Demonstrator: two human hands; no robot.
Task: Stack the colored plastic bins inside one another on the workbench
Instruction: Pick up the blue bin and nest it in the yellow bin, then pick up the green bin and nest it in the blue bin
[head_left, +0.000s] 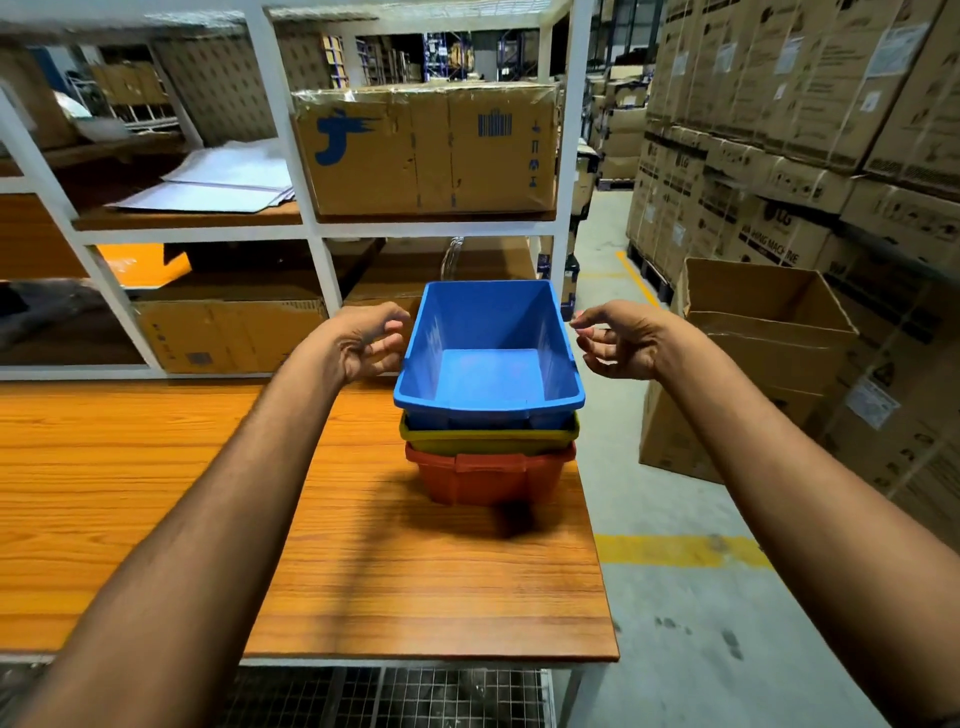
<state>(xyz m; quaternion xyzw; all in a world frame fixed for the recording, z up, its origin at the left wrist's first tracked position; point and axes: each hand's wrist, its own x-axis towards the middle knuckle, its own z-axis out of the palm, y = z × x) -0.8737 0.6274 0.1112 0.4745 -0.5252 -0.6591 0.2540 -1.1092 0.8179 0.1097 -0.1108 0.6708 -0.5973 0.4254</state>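
Three bins stand nested near the right edge of the wooden workbench (311, 545). The blue bin (488, 374) sits on top, inside the yellow bin (488, 439), which sits inside the red bin (488, 478) at the bottom. The blue bin holds nothing. My left hand (369, 340) hovers just off the blue bin's left rim, fingers loosely curled and holding nothing. My right hand (618, 340) hovers a little off the right rim, fingers likewise relaxed, not touching the bin.
A white shelf frame (311, 228) stands behind the bench with a large cardboard box (426, 150), white sheets and more boxes. An open carton (753, 332) sits on the floor to the right, before stacked appliance boxes. Yellow floor tape (680, 551) runs beside the bench.
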